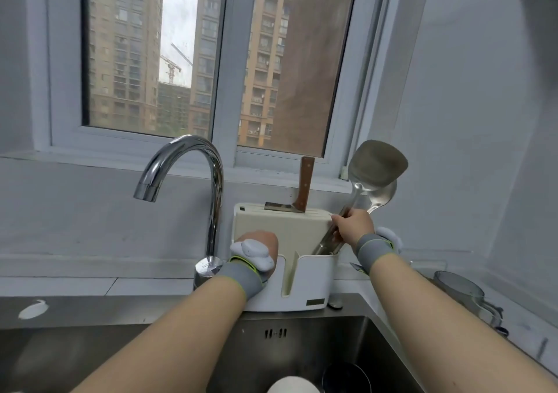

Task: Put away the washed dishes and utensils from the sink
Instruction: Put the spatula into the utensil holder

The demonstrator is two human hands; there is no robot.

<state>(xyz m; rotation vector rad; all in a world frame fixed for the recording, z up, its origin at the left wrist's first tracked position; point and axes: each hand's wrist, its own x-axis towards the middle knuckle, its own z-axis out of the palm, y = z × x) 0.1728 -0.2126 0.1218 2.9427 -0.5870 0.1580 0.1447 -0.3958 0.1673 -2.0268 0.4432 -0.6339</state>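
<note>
Currently stowing utensils. Left hand point(256, 243) against left side of white holder point(311, 284), fingers hidden, grip unclear, likely steadying it. Right hand point(353, 226) clenched round handles of spatula point(376, 163) and ladle point(384, 196); heads up, handle ends inside holder's right slot. Next: lower fully, let go gently, avoid tipping holder; white bowl point(293, 386) waits in sink point(302, 341)

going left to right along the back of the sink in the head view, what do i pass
faucet → left hand → cleaver → right hand, gripping the spatula → glass jug
</note>
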